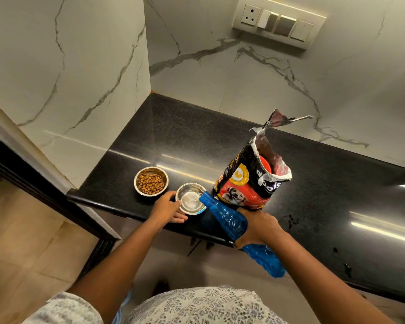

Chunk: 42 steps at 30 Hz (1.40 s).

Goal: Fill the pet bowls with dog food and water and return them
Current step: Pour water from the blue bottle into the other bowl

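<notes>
Two steel pet bowls stand near the front edge of a black counter [197, 136]. The left bowl [150, 181] holds brown kibble. The right bowl [190, 199] has a little water in it, and my left hand [167, 210] grips its near left rim. My right hand [258, 226] holds a blue plastic bottle [227, 218] tilted down to the left, its mouth over the right bowl's rim, with water running in. An open dog food bag [250, 181] stands upright just right of the bowls, with an orange scoop visible inside.
Marble walls close the counter on the left and at the back. A switch panel [278, 22] is on the back wall. Dark spots mark the counter to the right [292, 222]. Tiled floor lies at lower left.
</notes>
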### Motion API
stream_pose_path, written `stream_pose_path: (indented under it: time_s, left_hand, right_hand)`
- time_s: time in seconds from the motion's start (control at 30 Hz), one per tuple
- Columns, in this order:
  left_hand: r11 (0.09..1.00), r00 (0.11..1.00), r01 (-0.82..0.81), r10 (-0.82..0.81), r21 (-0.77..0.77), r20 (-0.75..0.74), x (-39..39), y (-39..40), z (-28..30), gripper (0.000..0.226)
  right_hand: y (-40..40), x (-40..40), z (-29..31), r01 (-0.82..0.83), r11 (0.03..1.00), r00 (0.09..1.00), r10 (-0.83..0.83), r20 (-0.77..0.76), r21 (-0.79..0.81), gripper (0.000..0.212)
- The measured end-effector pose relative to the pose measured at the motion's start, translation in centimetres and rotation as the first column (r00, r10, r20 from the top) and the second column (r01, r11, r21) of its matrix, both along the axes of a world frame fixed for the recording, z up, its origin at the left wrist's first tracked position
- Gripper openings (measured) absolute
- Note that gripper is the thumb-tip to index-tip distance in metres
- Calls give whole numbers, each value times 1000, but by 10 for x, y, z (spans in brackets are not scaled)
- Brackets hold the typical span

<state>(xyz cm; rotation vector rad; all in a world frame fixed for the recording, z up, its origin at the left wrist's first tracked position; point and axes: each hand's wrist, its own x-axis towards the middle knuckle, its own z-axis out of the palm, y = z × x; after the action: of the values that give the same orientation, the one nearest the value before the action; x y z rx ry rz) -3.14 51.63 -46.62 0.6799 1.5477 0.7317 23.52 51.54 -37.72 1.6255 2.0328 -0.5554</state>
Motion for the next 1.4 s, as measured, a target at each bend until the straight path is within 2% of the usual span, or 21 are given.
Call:
stream_pose_path:
  time_s: [0.23, 0.37, 0.43, 0.53, 0.63, 0.73, 0.83, 0.97, 1.1, 1.17, 1.3, 1.4]
  left_hand:
    - [999, 981, -42, 41, 1, -188, -5, -3, 6, 31]
    - [998, 878, 17, 16, 65, -479, -12, -6, 16, 17]
    - [991, 855, 52, 20, 124, -518, -14, -5, 24, 17]
    - [966, 852, 111, 30, 235, -523, -11, -2, 41, 23]
    - [933, 897, 139, 23, 332, -441, 2, -1, 54, 23]
    - [909, 896, 187, -2, 372, -445, 23, -2, 62, 24]
    - [886, 877, 270, -64, 377, -476, 54, -8, 69, 5]
    - [833, 911, 360, -216, 420, -352, 101, -14, 68, 10]
    - [754, 860, 498, -368, 428, -353, 152, -16, 71, 15]
    - [698, 807, 588, -466, 410, -363, 177, -14, 74, 20]
    - [682, 778, 625, -503, 380, -376, 214, -1, 81, 28]
    - [682, 775, 628, -505, 375, -380, 232, 4, 84, 28]
  right_hand:
    - [-1, 2, -1, 17, 999, 999, -16, -40, 30, 108]
    - [-2, 1, 5, 60, 996, 990, -50, -135, 71, 114]
    - [-3, 1, 10, 96, 992, 980, -79, -183, 87, 113]
    - [-5, 4, 22, 152, 983, 947, -115, -299, 107, 108]
    - [-12, 19, 31, 199, 974, 866, -123, -484, 107, 103]
    - [-28, 37, 31, 297, 948, 696, -131, -706, 117, 93]
    - [-46, 53, 23, 451, 890, 510, -194, -838, 69, 85]
    - [-57, 75, 7, 599, 798, 390, -217, -895, 67, 80]
    - [-61, 108, -2, 733, 677, 312, -260, -914, 58, 75]
    - [-60, 126, -4, 795, 603, 270, -261, -927, 61, 76]
    - [-52, 158, -5, 857, 504, 265, -250, -931, 108, 82]
    - [-43, 172, -3, 874, 469, 274, -252, -928, 131, 83]
